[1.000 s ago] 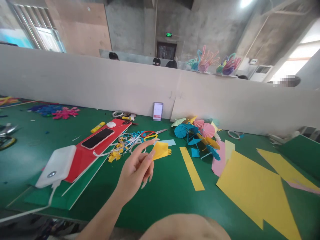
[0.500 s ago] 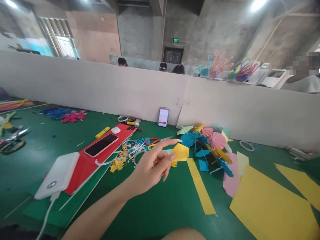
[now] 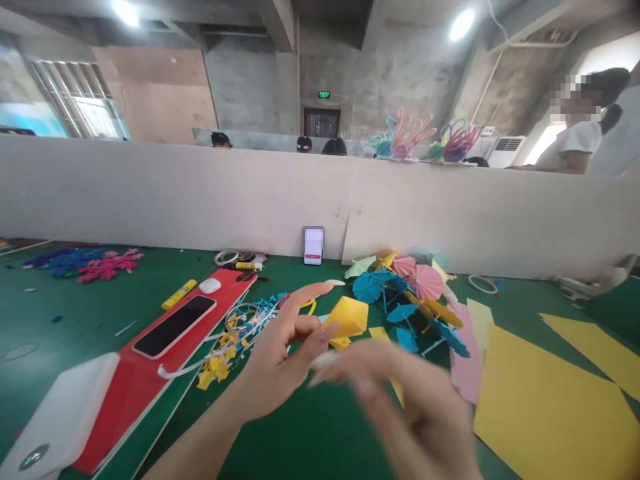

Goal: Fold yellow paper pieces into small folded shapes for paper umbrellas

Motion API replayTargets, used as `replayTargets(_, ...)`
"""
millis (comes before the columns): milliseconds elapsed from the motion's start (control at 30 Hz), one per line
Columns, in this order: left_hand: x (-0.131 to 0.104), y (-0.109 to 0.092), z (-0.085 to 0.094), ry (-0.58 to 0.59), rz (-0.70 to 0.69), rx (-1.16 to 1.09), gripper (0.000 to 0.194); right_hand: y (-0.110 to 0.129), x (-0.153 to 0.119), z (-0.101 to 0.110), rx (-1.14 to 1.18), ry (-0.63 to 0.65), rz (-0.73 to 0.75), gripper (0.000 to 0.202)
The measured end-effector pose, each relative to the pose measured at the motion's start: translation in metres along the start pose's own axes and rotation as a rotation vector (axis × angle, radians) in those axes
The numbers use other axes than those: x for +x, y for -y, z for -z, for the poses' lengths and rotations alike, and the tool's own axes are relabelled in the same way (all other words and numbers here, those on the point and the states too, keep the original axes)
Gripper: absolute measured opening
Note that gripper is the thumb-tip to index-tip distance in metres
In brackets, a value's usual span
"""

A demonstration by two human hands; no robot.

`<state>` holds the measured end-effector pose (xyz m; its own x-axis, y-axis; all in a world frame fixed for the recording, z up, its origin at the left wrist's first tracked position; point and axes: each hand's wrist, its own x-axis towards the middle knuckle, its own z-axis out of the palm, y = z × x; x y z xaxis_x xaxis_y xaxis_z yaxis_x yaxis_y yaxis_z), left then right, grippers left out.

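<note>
Head view: at the far left of the green table (image 3: 310, 447), blue pieces (image 3: 67, 263) and pink pieces (image 3: 110, 265) lie in a loose spread, and nearer sits a red board (image 3: 117, 393) with a dark phone (image 3: 175, 327) on it. Just right of that are white, blue and yellow scraps (image 3: 215, 371), so I'd say a good deal of cutting is done. The left hand (image 3: 273, 370) comes up from the near side, index finger stretched out, thumb and a finger pinched on the near left edge of a yellow paper piece (image 3: 351, 316), held over the middle of the table. That piece looks shaped but unfinished to me; I see no stick on it. Close beside the left thumb, the right hand (image 3: 425, 407) reaches in from the near right, fingers bent and blurred; whether its grip has hold of anything, I can't tell. Partly behind it runs a yellow strip (image 3: 379, 332). Farther right, the small paper parasols (image 3: 367, 287) are heaped up, several looking complete, stems and all, while the big yellow sheet (image 3: 540, 393) at the right seems mostly unused, leaving paper for plenty more.
</note>
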<state>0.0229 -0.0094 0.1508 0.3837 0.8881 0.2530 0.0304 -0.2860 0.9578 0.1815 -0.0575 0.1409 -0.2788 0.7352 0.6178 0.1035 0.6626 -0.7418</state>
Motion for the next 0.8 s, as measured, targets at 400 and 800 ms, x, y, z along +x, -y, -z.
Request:
replayTargets(400,0.012,0.016,0.023,0.164,-0.035,0.161,0.040,-0.050,0.034,0.017,0.267,0.192,-0.474,0.037)
replayTargets(800,0.012,0.021,0.013,-0.010,-0.083,0.230,0.032,-0.044,0.024,0.008,0.365,0.200,-0.551,0.045)
